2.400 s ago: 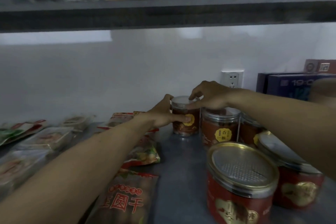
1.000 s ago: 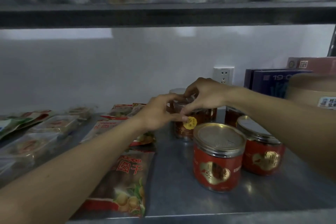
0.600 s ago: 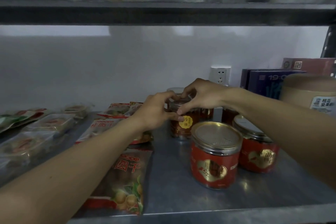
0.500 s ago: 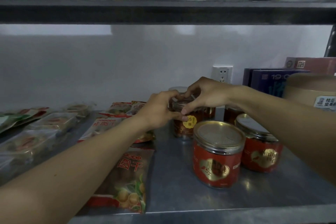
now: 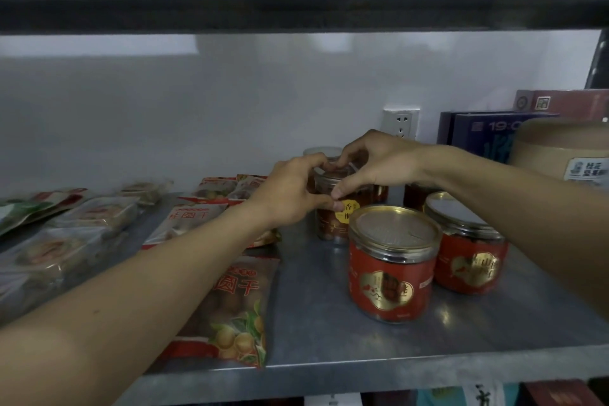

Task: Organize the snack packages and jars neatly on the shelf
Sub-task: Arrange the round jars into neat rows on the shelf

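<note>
Both hands meet on a small clear jar (image 5: 333, 224) with a yellow label, standing mid-shelf. My left hand (image 5: 291, 191) wraps its left side and my right hand (image 5: 375, 163) curls over its lid from the right. Behind it another small jar's lid (image 5: 321, 152) shows. In front stand two red jars with gold lids, one nearer (image 5: 392, 264) and one to its right (image 5: 468, 247). Snack packages lie flat on the left: a longan bag (image 5: 230, 310) near the front edge, another bag (image 5: 191, 217) behind it, and clear-wrapped packs (image 5: 95, 214) further left.
The grey metal shelf (image 5: 329, 349) has a front lip close to me and a second shelf overhead. A wall socket (image 5: 400, 120) sits behind the jars. Blue and red boxes (image 5: 487, 135) and a brown cardboard drum (image 5: 560, 148) stand at the right.
Both hands stay on the small yellow-label jar, fingers shifting slightly around its lid. The view has pulled back since the oldest frame, showing the shelf's front edge.
</note>
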A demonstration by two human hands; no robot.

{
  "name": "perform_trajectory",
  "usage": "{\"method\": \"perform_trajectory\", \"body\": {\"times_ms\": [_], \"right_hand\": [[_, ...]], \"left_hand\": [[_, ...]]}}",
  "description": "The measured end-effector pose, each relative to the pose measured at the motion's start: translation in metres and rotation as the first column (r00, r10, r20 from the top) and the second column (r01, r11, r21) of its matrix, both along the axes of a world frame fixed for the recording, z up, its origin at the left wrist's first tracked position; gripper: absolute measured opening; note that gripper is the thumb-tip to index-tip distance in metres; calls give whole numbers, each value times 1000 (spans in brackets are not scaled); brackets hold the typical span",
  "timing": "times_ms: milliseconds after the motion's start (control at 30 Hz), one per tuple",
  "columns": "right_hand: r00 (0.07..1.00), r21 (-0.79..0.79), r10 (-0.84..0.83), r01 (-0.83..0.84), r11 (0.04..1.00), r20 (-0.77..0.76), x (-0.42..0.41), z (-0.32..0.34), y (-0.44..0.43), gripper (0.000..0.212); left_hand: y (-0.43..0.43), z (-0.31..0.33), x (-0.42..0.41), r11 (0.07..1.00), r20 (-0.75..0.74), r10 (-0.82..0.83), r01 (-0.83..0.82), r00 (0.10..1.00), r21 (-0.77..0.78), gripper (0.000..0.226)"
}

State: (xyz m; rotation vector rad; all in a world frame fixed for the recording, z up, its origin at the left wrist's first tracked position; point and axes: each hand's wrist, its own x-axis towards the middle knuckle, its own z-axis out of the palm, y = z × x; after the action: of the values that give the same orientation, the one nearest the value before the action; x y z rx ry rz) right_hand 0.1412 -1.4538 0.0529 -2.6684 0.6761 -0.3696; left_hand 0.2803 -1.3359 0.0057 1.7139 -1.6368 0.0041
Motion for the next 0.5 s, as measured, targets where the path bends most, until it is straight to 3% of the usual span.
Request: {"method": "perform_trajectory", "body": {"times_ms": [167, 233, 300, 400, 500], "right_hand": [[1000, -49, -27, 27, 998, 5, -11, 1, 6, 73], [997, -49, -39, 43, 998, 73, -26, 6, 7, 73], [995, -37, -46, 49, 998, 85, -44, 12, 7, 67], [990, -87, -123, 129, 988, 66, -67, 17, -6, 63], [961, -158, -277, 270, 950, -22, -80, 15, -20, 76]], "left_hand": [[6, 5, 0, 997, 29, -8, 5, 1000, 79, 60], [11, 10, -3, 997, 104, 71, -74, 992, 24, 56], [22, 15, -13, 993, 56, 99, -95, 994, -67, 46], [42, 16, -34, 987, -182, -126, 141, 975, 72, 51], [53, 4, -58, 942, -207, -207, 251, 956, 221, 73]]}}
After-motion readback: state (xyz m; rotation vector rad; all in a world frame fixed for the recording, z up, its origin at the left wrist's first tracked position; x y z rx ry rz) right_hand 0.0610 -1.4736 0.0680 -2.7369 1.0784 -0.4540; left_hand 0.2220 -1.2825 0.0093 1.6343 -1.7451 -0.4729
